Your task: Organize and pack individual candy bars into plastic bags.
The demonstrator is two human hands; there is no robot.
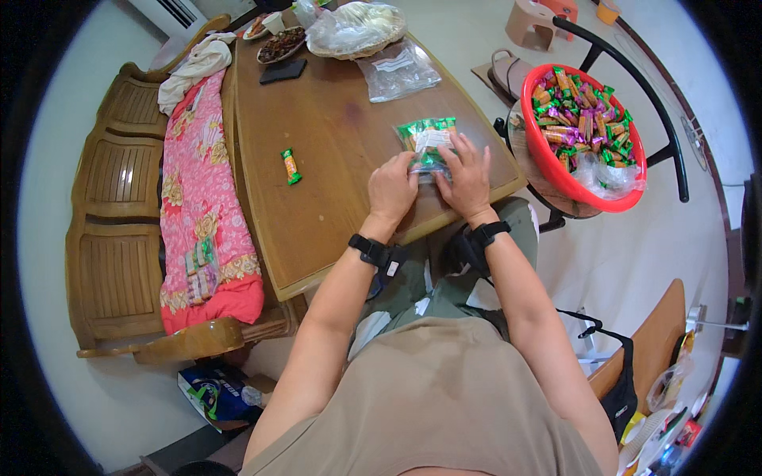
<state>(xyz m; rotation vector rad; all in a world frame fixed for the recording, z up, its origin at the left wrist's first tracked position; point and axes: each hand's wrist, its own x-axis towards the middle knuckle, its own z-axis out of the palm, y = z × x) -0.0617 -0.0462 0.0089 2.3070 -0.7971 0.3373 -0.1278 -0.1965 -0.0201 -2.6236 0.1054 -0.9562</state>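
A clear plastic bag of green-wrapped snacks (427,138) lies near the right front part of the wooden table (321,238), with a white label on it. My left hand (393,185) touches the bag's near left edge, thumb and fingers close together. My right hand (464,172) rests on the bag's near right part with its fingers spread. Whether either hand pinches the plastic cannot be told. A single green and orange wrapped snack (290,166) lies to the left. To the right, a red plastic basin (536,140) holds many green and purple wrapped snacks (586,119).
Flat empty plastic bags (400,70) lie near a plastic-covered basket (356,30) at the table's far end, beside a black phone-like object (283,71) and a plate of dark food (281,45). A wooden bench (116,273) with a pink floral cloth (193,208) adjoins the left side.
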